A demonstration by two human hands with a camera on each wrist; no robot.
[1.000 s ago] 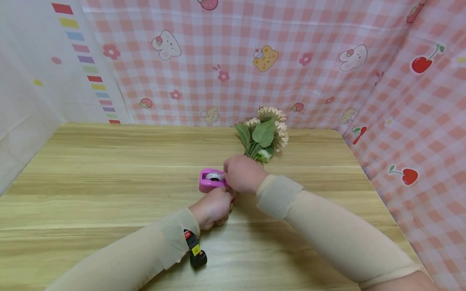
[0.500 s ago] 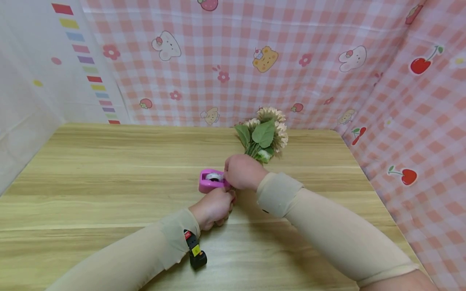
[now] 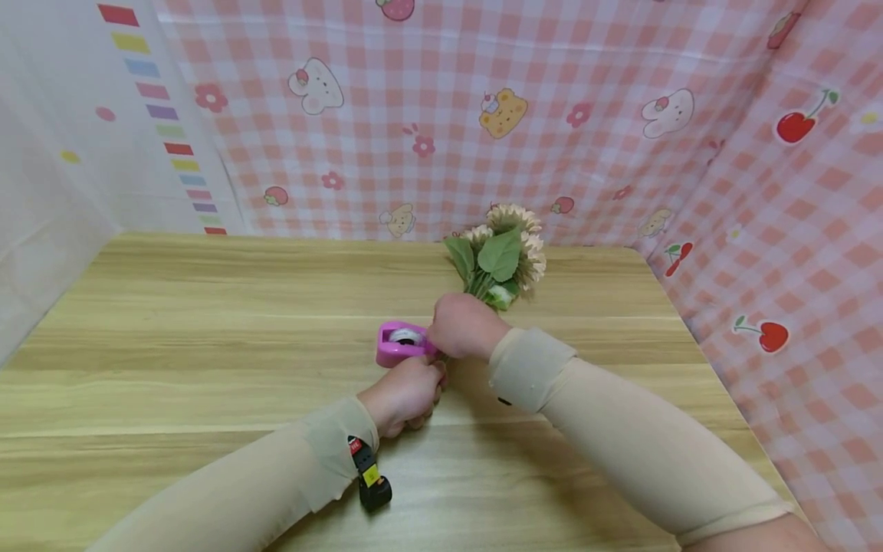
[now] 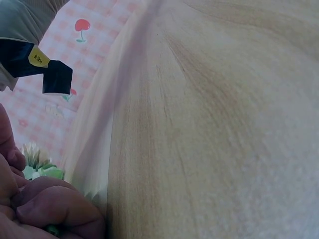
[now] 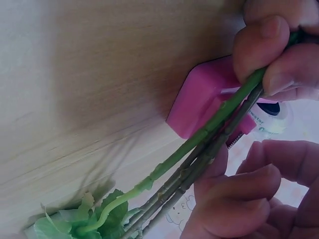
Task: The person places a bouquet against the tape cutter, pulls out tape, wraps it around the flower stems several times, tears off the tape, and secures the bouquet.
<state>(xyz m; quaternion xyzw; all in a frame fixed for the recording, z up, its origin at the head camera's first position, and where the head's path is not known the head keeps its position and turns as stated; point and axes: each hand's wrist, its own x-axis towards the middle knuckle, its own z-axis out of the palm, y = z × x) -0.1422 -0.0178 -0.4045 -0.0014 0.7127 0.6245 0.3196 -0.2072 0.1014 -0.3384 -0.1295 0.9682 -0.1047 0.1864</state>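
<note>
The pink tape dispenser (image 3: 393,354) sits on the wood-grain table (image 3: 207,330), just beyond the left hand (image 3: 403,392), which grips the green stems (image 5: 202,134). The right hand (image 3: 471,326) has edged slightly rightward since a moment ago; whether its bent fingers pinch anything, I can't tell. Cream flowers (image 3: 516,218) lie beyond it.

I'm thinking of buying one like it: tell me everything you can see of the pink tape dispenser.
The glossy pink, plastic-looking tape dispenser has rounded corners and a slot holding a white tape roll with a dark centre. The right wrist view shows green print on the roll and a serrated cutting edge. It appears upright on the pale wood-grain table, one end hidden behind the person's right hand; whether the hand's fingers touch it cannot be told.
</note>
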